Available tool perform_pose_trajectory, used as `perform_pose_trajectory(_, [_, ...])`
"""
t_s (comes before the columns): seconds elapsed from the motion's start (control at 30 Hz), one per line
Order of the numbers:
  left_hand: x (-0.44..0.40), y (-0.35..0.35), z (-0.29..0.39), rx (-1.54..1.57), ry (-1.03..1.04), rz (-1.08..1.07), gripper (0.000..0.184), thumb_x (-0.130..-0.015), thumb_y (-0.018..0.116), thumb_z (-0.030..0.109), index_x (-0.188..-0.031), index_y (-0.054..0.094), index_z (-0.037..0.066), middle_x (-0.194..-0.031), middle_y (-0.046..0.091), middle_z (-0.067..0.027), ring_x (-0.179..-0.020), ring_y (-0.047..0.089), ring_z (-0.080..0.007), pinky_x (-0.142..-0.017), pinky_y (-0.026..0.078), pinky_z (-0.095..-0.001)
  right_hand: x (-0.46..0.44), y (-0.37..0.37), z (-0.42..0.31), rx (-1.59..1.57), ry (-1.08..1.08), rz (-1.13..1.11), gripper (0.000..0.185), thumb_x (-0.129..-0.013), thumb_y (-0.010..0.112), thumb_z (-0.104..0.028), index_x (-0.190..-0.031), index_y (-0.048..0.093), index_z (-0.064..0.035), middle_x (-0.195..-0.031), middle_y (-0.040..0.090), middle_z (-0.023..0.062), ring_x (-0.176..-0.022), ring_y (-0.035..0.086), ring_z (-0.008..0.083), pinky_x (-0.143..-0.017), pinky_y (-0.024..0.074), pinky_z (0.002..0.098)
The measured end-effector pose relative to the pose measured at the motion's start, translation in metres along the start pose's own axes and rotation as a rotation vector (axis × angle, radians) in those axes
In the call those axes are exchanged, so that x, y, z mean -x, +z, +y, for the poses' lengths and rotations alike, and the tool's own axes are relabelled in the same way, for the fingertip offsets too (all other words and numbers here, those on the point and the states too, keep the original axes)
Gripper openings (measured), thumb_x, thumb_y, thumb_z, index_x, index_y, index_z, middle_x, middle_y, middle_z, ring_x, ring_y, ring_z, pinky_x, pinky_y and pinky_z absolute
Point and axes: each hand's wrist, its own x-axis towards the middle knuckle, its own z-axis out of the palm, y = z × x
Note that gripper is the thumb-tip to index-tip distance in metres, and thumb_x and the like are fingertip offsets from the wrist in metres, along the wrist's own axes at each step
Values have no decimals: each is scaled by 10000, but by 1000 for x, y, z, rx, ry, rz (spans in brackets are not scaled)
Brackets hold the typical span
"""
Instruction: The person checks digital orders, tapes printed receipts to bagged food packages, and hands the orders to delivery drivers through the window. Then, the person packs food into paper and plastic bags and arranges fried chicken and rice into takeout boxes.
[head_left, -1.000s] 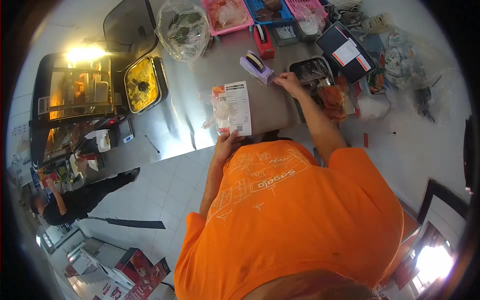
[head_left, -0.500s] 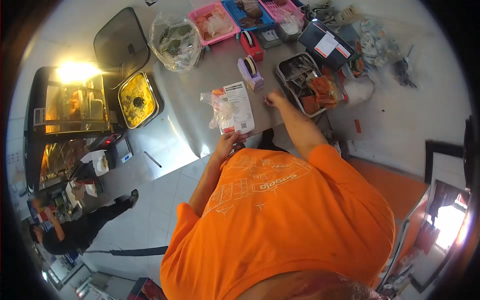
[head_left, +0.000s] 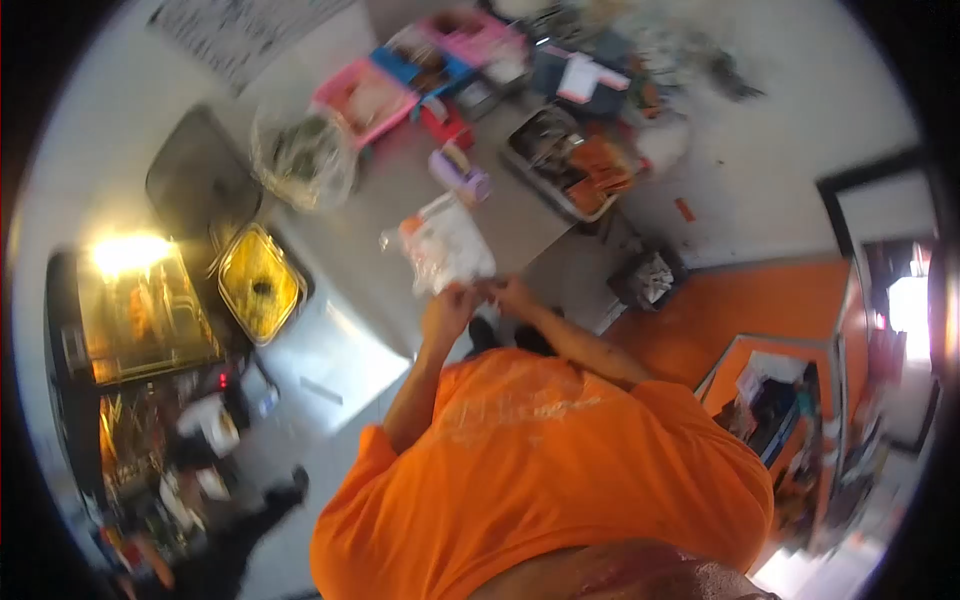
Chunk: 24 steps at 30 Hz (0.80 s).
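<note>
A white printed sheet (head_left: 467,236) lies at the front edge of the steel counter, with a clear plastic bag (head_left: 426,262) over its left part. At the sheet's near edge, my left hand (head_left: 450,312) is closed with its fingertips on the paper. Close beside it, my right hand (head_left: 512,298) has its fingers pinched together near the sheet's lower corner. Blur hides what is between the right fingertips. Just beyond the sheet stands a purple tape dispenser (head_left: 460,174), and behind that a red tape dispenser (head_left: 445,122).
Right of the hands, a tray (head_left: 548,185) holds utensils and orange packets. Pink basket (head_left: 365,100), blue basket (head_left: 420,62) and a clear bag of greens (head_left: 303,160) stand at the back. To the left are a yellow food pan (head_left: 262,285) and a lit warmer (head_left: 145,310). A dark-clothed person (head_left: 220,550) is lower left.
My right hand has come from beside the utensil tray to the sheet's near edge, next to my left hand. The view has turned, so the counter appears further left and lower.
</note>
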Motion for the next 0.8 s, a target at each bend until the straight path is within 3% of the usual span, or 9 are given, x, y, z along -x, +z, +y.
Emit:
perform_pose_trajectory(0.1, [27, -60, 86, -141, 210, 159, 333, -927, 640, 376, -1038, 718, 72, -838, 711, -165, -850, 695, -361, -751, 539, -444, -34, -26, 106, 593, 112, 80, 336, -924, 655, -371, -938, 733, -44, -777, 709, 135, -667, 661, 276, -625, 535, 436])
perform_pose_trajectory(0.13, [16, -59, 78, -173, 491, 324, 352, -873, 695, 360, -1105, 716, 96, -1107, 694, -176, -1098, 638, -349, -892, 508, -436, -19, -39, 96, 770, 113, 2, 360, -897, 657, -390, -948, 732, -42, -867, 721, 178, -737, 670, 347, -680, 539, 469])
perform_pose_trajectory(0.17, [8, -63, 80, -355, 519, 374, 501, -848, 715, 379, -1280, 650, 132, -1358, 582, -164, -1292, 514, -334, -1055, 400, -489, -39, -52, 165, 825, -157, 38, 427, -892, 613, -415, -708, 728, -48, -656, 697, 137, -618, 689, 291, -670, 555, 463])
perform_pose_trajectory(0.23, [-23, -60, 52, -738, 440, 545, 712, -847, 721, 415, -1454, 482, 128, -1411, 557, -146, -1324, 507, -325, -1151, 253, -579, 6, -72, 137, 695, 36, 106, 415, -876, 632, -421, -813, 729, -23, -729, 714, 153, -641, 695, 303, -671, 554, 463])
perform_pose_trajectory(0.3, [-38, -74, 67, -809, -12, 107, 626, -863, 712, 391, -1371, 555, 60, -1290, 634, -195, -1209, 598, -368, -1101, 355, -547, 37, -96, 143, 674, 112, 108, 380, -876, 643, -401, -908, 740, -36, -857, 724, 175, -771, 694, 328, -733, 541, 463])
perform_pose_trajectory(0.43, [-18, -71, 83, -523, 290, 172, 423, -923, 653, 301, -1182, 656, -34, -1076, 688, -267, -1023, 653, -449, -896, 511, -487, 134, -119, 159, 512, 27, 403, 320, -890, 660, -373, -939, 737, -67, -966, 735, 152, -868, 685, 305, -797, 526, 429])
perform_pose_trajectory(0.6, [29, 21, 72, -198, 799, 279, 403, -945, 635, 215, -1196, 604, -99, -1132, 653, -302, -1078, 620, -438, -907, 505, -478, 274, -131, 246, 231, 125, 653, 356, -913, 658, -404, -957, 721, -57, -826, 712, 106, -724, 684, 249, -694, 538, 404])
perform_pose_trajectory(0.67, [64, 62, 118, 274, 669, 375, 419, -962, 607, 211, -1234, 572, -106, -1161, 637, -286, -1093, 609, -394, -905, 503, -450, 328, -121, 326, 67, 26, 731, 378, -906, 668, -413, -947, 718, -41, -811, 715, 102, -667, 687, 217, -646, 547, 382])
perform_pose_trajectory(0.8, [152, 127, 239, 872, 536, 185, 444, -990, 546, 217, -1309, 531, -91, -1230, 597, -213, -1111, 587, -303, -926, 490, -390, 478, -78, 384, -165, 438, 853, 406, -879, 695, -419, -955, 725, -22, -841, 736, 106, -697, 719, 210, -681, 587, 352])
